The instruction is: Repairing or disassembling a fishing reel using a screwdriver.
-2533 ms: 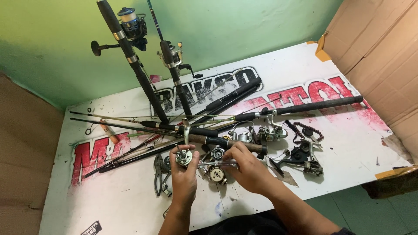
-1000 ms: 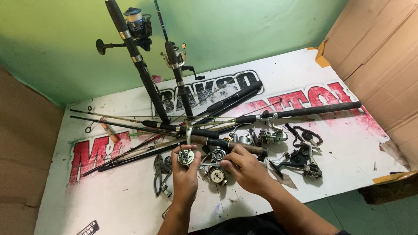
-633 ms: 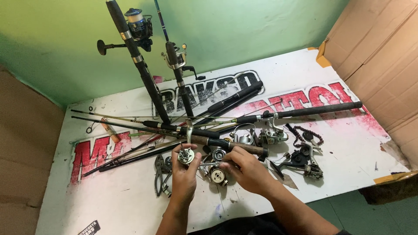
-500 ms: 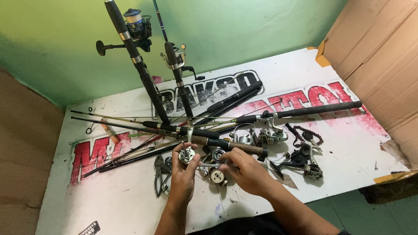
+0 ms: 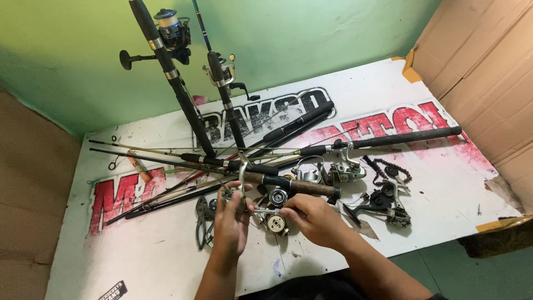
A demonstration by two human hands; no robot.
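Glossy metal reel parts (image 5: 276,197) lie on a smooth printed banner (image 5: 166,255) beside rough brown cardboard (image 5: 488,72).

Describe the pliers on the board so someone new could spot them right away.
Start at the white board with big red lettering on its near left part. Just below that lettering, right beside the left hand, lie the pliers, handles pointing toward the camera. They are the only dark two-handled tool there; everything around is rods and reel parts.
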